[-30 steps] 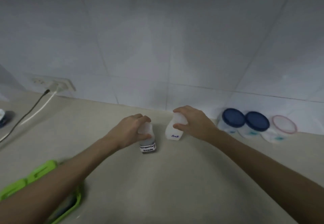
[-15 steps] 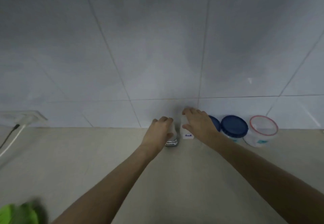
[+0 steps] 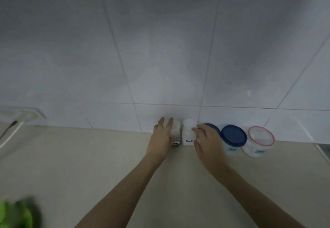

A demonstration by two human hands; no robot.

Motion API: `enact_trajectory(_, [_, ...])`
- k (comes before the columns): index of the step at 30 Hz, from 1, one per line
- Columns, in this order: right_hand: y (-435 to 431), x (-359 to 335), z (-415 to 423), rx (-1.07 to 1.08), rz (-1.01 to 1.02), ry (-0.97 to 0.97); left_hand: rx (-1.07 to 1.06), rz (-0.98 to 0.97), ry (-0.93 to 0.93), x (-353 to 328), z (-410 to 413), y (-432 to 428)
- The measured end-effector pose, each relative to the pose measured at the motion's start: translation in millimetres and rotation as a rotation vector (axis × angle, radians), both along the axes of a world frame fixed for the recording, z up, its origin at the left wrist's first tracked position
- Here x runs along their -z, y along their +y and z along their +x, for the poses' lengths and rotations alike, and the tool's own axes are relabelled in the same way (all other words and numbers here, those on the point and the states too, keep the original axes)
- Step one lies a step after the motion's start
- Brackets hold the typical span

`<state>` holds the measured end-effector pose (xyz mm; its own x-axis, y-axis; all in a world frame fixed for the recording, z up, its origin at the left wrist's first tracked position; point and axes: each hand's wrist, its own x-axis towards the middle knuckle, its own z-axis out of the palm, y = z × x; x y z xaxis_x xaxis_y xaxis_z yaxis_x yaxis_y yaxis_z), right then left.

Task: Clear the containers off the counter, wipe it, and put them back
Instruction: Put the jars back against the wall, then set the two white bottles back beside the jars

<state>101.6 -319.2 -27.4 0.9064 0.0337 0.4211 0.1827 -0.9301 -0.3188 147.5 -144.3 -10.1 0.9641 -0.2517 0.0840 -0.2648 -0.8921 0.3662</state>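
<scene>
**Jars going back against the wall**

The left hand (image 3: 161, 138) is resting loosened fingers on a small labelled jar (image 3: 175, 131); the right hand (image 3: 208, 142) is lightly grasping the salt jar (image 3: 188, 133). Both jars are standing on the tabletop (image 3: 89, 165), probably light, smooth plastic, best gripped around the sides.
</scene>
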Motion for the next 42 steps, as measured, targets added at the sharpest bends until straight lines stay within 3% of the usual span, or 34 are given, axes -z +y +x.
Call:
enact_trajectory(4, [34,-8,-38,0.083,0.413,-0.008,-0.025,-0.072,0.013,11,-48,37])
enact_trajectory(6, [70,-12,-53,0.086,0.482,-0.002,-0.054,-0.108,0.033,22,-88,71])
enact_trajectory(11, [173,-13,-88,-0.100,0.659,0.404,-0.045,-0.082,0.018,65,-204,177])
enact_trajectory(14, [238,-8,-112,-0.254,0.648,0.632,-0.059,-0.042,-0.040,85,-268,246])
enact_trajectory(18, [326,10,-136,-0.382,0.593,0.829,-0.465,-0.245,-0.147,80,-340,317])
enact_trajectory(22, [406,20,-147,-0.363,0.752,0.970,-1.165,-0.803,-0.207,60,-368,370])
enact_trajectory(24, [438,23,-151,-0.377,0.807,1.059,-1.339,-1.126,-0.152,54,-366,399])
enact_trajectory(27, [464,28,-149,-0.370,0.815,1.027,-1.203,-1.423,0.035,48,-354,436])
enact_trajectory(33, [451,18,-139,-0.284,0.933,1.107,-0.972,-1.358,0.137,45,-326,451])
enact_trajectory(42, [325,18,-113,-0.006,1.048,0.840,-0.614,-1.288,0.351,39,-217,369])
